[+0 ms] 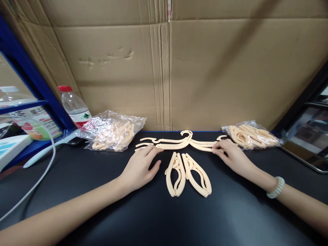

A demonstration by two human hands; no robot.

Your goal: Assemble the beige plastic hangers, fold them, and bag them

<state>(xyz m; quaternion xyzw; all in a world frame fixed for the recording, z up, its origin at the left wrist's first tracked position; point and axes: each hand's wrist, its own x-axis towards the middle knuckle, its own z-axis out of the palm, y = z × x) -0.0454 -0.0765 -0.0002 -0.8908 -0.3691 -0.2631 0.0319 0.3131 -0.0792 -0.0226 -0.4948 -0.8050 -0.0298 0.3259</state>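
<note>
Several cream folding hangers [176, 145] lie unfolded and stacked by the cardboard, their hooks at the back. My left hand [140, 167] rests against their left end, thumb held apart from the fingers; the fingertips are partly hidden. At the right end, my right hand [233, 157] pinches a hanger arm between thumb and fingers. Nearer me, between both hands, are two folded hangers: a left one [168, 177] and a right one [205, 176], side by side with their tops close together.
Clear plastic bags of folded hangers lie at left [112, 131] and right [253, 135]. A red-capped bottle [74, 106] stands behind the left bag. A white cable [43, 174] curves along the left. Cardboard [123, 68] walls the back; a blue frame [48, 106] stands left.
</note>
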